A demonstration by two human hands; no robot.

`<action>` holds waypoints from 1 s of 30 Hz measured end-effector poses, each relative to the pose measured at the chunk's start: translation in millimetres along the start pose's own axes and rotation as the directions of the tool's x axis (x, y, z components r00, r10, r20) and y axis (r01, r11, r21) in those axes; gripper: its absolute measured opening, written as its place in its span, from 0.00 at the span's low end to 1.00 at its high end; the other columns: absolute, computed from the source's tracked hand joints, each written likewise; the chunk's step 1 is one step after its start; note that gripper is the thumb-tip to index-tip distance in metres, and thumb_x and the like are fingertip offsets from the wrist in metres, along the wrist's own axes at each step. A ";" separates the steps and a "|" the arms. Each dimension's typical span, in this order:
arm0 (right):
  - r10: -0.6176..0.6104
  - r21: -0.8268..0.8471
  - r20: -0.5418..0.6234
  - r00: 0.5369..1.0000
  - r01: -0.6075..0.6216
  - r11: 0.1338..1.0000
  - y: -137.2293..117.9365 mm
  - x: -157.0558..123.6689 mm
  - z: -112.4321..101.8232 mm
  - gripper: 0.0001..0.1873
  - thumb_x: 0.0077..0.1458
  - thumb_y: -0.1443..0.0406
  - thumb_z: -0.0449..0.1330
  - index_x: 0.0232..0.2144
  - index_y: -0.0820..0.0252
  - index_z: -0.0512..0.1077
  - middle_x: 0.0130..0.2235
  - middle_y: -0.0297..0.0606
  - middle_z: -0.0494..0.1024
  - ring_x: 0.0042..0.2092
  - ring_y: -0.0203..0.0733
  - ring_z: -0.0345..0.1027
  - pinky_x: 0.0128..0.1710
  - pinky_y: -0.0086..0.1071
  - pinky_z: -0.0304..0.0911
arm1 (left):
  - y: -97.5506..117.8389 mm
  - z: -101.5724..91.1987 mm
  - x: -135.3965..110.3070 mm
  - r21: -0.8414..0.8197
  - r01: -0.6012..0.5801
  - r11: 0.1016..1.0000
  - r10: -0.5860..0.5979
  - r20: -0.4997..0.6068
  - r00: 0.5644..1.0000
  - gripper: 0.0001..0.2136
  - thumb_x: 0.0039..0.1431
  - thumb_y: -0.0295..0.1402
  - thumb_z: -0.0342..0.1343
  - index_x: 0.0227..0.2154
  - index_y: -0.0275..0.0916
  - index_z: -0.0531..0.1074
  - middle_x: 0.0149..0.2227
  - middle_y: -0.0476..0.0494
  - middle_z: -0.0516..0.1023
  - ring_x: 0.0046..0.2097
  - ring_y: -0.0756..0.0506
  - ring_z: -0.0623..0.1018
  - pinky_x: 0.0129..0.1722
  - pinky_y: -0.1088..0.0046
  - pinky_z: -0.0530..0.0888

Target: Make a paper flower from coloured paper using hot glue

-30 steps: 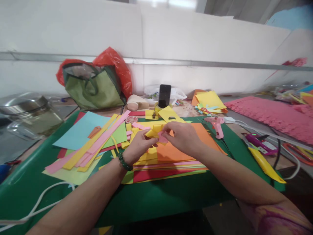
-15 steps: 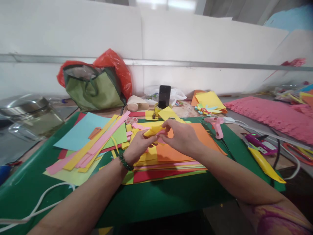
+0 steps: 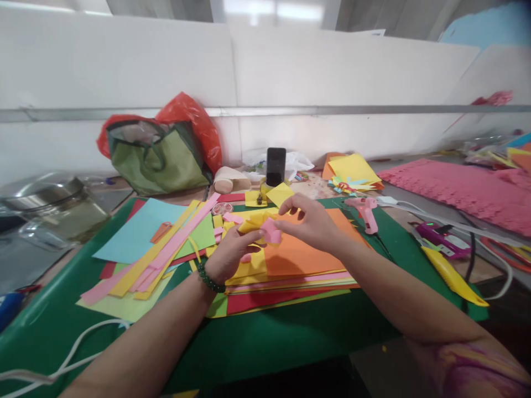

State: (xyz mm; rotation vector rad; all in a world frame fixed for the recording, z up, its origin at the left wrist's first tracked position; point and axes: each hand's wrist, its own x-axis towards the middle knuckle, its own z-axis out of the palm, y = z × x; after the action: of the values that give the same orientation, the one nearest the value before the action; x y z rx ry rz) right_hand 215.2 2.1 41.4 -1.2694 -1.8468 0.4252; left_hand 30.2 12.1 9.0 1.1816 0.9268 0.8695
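My left hand (image 3: 232, 249), with a dark green bead bracelet on the wrist, is closed on a yellow folded paper piece (image 3: 253, 222). On its right end sits a curled pink paper bit (image 3: 271, 230). My right hand (image 3: 309, 224) is at that pink end, thumb and index finger apart; whether the thumb tip touches the paper, I cannot tell. Below both hands lies a stack of coloured sheets, orange paper (image 3: 307, 251) on top at the right and yellow at the left. Small yellow and pink pieces are scattered beside my left hand.
Long pink and yellow paper strips (image 3: 166, 254) lie over a light blue sheet (image 3: 136, 232) on the green mat (image 3: 265, 354). At right are a pink glue gun (image 3: 367, 214), a yellow cutter (image 3: 454, 276) and a purple power strip (image 3: 443, 239). A phone (image 3: 276, 166) stands behind.
The right fingers have parted from their pinch on the yellow and pink paper, leaving the pink bit more visible. My left hand keeps its hold. The view has shifted slightly.
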 end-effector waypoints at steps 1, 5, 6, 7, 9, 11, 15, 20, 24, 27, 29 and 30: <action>-0.040 -0.064 -0.017 0.999 0.039 0.997 -1.4 -1.5 -0.6 0.09 0.47 0.60 0.62 0.27 0.59 0.70 0.34 0.37 0.72 0.37 0.40 0.66 0.35 0.34 0.60 | -0.1 -0.2 0.2 0.006 0.002 1.000 -0.002 -0.003 1.000 0.16 0.43 0.38 0.65 0.36 0.39 0.76 0.37 0.45 0.79 0.38 0.47 0.75 0.36 0.73 0.68; -0.086 -0.173 -0.014 0.996 0.082 0.982 -4.2 -4.9 -1.7 0.09 0.50 0.61 0.62 0.24 0.59 0.71 0.31 0.37 0.69 0.37 0.40 0.65 0.36 0.34 0.59 | 0.2 -0.5 0.3 0.027 0.007 1.000 -0.007 -0.010 1.000 0.15 0.45 0.39 0.64 0.36 0.38 0.76 0.37 0.45 0.78 0.38 0.47 0.76 0.36 0.73 0.68; -0.088 -0.177 -0.014 0.996 0.084 0.981 -4.2 -4.9 -1.4 0.09 0.50 0.61 0.62 0.23 0.59 0.71 0.31 0.37 0.69 0.37 0.41 0.65 0.36 0.34 0.59 | 0.6 -0.3 0.0 0.031 0.009 0.999 -0.009 -0.012 1.000 0.15 0.45 0.39 0.64 0.36 0.38 0.76 0.36 0.45 0.78 0.38 0.47 0.76 0.36 0.73 0.68; -0.089 -0.178 -0.014 0.996 0.085 0.980 -4.0 -4.7 -0.9 0.09 0.50 0.62 0.62 0.23 0.59 0.71 0.31 0.37 0.69 0.37 0.41 0.65 0.36 0.34 0.59 | 1.2 0.1 -0.4 0.033 0.014 0.999 -0.013 -0.015 1.000 0.15 0.45 0.39 0.64 0.36 0.38 0.76 0.36 0.45 0.78 0.38 0.47 0.75 0.36 0.73 0.68; -0.088 -0.172 -0.021 0.996 0.083 0.982 -3.4 -3.6 0.2 0.08 0.50 0.62 0.62 0.23 0.59 0.70 0.32 0.37 0.69 0.38 0.41 0.65 0.36 0.35 0.59 | 2.8 1.3 -1.5 0.030 0.019 0.999 -0.019 -0.012 1.000 0.15 0.44 0.39 0.64 0.35 0.38 0.76 0.36 0.46 0.78 0.37 0.47 0.75 0.36 0.73 0.68; -0.060 -0.129 -0.043 0.997 0.054 0.990 -2.6 -2.0 1.3 0.07 0.48 0.61 0.62 0.25 0.59 0.69 0.33 0.37 0.70 0.38 0.42 0.65 0.37 0.35 0.59 | 4.3 2.4 -2.4 0.020 0.017 1.000 -0.017 -0.001 1.000 0.15 0.43 0.38 0.65 0.35 0.38 0.75 0.35 0.46 0.78 0.36 0.47 0.76 0.35 0.73 0.68; 0.153 0.158 0.056 0.987 -0.160 0.974 -0.6 0.5 5.8 0.17 0.44 0.58 0.64 0.35 0.59 0.65 0.35 0.36 0.72 0.36 0.39 0.67 0.34 0.34 0.63 | 4.2 2.9 -1.8 0.006 0.005 1.000 -0.005 -0.003 1.000 0.14 0.42 0.38 0.65 0.33 0.37 0.75 0.34 0.45 0.78 0.34 0.48 0.75 0.33 0.73 0.68; 0.186 0.246 0.211 0.960 -0.236 0.940 2.4 -0.3 16.1 0.30 0.39 0.63 0.65 0.47 0.60 0.62 0.27 0.27 0.68 0.30 0.34 0.64 0.30 0.30 0.61 | 1.5 1.8 -0.4 0.029 -0.020 0.999 0.018 0.062 0.998 0.15 0.45 0.37 0.63 0.38 0.38 0.76 0.38 0.44 0.78 0.39 0.47 0.75 0.34 0.75 0.67; 0.145 0.226 0.161 0.976 -0.179 0.957 4.6 -1.7 20.3 0.26 0.42 0.66 0.60 0.46 0.61 0.64 0.23 0.23 0.62 0.27 0.32 0.59 0.27 0.28 0.56 | 2.3 2.3 -1.0 0.047 0.011 0.999 -0.012 0.029 1.000 0.16 0.45 0.38 0.63 0.38 0.38 0.76 0.37 0.44 0.78 0.37 0.48 0.75 0.33 0.75 0.67; 0.154 0.235 0.164 0.974 -0.191 0.953 5.1 -1.9 21.8 0.25 0.41 0.65 0.58 0.46 0.61 0.64 0.22 0.22 0.59 0.25 0.31 0.56 0.26 0.27 0.54 | 2.3 2.4 -0.5 0.049 0.005 0.999 -0.006 0.032 0.999 0.16 0.45 0.37 0.63 0.38 0.37 0.76 0.36 0.44 0.78 0.35 0.49 0.74 0.34 0.75 0.67; 0.163 0.247 0.168 0.972 -0.201 0.948 4.5 -1.6 22.7 0.26 0.41 0.65 0.58 0.46 0.62 0.64 0.22 0.21 0.58 0.24 0.31 0.54 0.25 0.27 0.53 | 1.4 2.2 0.3 0.058 -0.018 0.998 0.015 0.047 0.999 0.16 0.46 0.37 0.62 0.39 0.37 0.76 0.37 0.44 0.78 0.36 0.48 0.74 0.35 0.74 0.67; 0.165 0.255 0.171 0.971 -0.205 0.945 4.1 -1.4 23.0 0.26 0.41 0.65 0.58 0.45 0.62 0.63 0.22 0.21 0.58 0.24 0.31 0.54 0.25 0.27 0.53 | 0.9 2.1 0.6 0.067 -0.026 0.997 0.022 0.050 0.998 0.16 0.46 0.37 0.62 0.39 0.37 0.76 0.37 0.44 0.78 0.36 0.48 0.74 0.35 0.74 0.67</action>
State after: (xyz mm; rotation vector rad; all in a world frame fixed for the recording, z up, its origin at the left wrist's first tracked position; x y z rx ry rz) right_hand 199.8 6.6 24.4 -1.2524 -1.7226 0.8663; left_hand 32.3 12.1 10.0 1.2694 0.9096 0.8302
